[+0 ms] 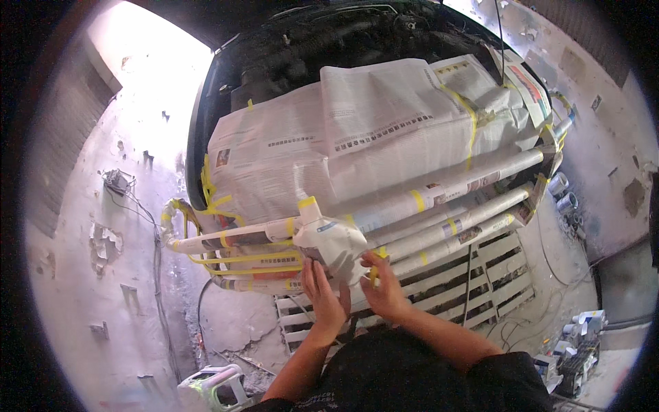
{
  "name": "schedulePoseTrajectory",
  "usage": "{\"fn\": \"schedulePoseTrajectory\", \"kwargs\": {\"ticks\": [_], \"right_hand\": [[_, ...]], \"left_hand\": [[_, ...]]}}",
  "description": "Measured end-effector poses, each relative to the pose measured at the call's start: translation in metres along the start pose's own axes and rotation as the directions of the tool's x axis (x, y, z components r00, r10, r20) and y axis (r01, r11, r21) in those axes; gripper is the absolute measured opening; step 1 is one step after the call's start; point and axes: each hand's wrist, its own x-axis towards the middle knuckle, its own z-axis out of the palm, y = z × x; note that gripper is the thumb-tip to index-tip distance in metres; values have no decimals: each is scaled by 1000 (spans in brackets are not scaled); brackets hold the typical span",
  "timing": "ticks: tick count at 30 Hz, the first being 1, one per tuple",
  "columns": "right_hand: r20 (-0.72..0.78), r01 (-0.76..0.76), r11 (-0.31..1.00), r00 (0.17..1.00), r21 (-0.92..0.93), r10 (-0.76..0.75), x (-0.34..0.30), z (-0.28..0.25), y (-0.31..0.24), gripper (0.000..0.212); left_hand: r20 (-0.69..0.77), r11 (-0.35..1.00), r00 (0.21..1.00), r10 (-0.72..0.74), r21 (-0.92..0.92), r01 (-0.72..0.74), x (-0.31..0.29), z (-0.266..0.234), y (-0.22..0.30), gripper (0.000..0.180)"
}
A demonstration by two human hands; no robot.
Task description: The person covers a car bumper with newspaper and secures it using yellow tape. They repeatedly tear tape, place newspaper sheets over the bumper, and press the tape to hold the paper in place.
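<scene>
A vehicle's front is masked with newspaper point(384, 103) and strips of yellow masking tape. Over the middle of its tube bars, more newspaper point(336, 240) is wrapped around a part that sticks out toward me. Against the lower left of this wrapped part rests my left hand point(325, 300), open, with its fingers stretched along the paper. At the part's right side, my right hand point(384, 292) is closed on yellow masking tape point(374, 273). The fingers partly cover that tape, so its full shape is hidden.
Paper-wrapped tube bars point(473, 178) cross in front of me. A slatted grate point(508, 271) lies below them. Cans point(568, 201) stand at the right, and cables point(159, 275) run along the left. A white and green object point(216, 388) sits at the lower left.
</scene>
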Motion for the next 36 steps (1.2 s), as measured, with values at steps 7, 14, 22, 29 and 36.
{"fn": "schedulePoseTrajectory", "kwargs": {"ticks": [7,14,22,29,36], "right_hand": [[132,107,989,984,98,-119,24,16,5,59],[165,102,980,978,172,-131,29,20,11,60],[218,173,983,959,55,-181,42,25,20,60],[307,66,990,946,128,-103,49,24,11,55],[307,-48,977,952,210,-19,49,24,31,52]], "left_hand": [[33,990,990,-136,50,134,-15,41,-15,76],[16,871,968,-249,-434,231,2,41,-6,65],[132,677,919,-371,-639,365,3,30,-4,43],[204,506,869,-451,-743,438,-14,35,-21,48],[283,326,854,-437,-835,443,-25,52,-32,51]]}}
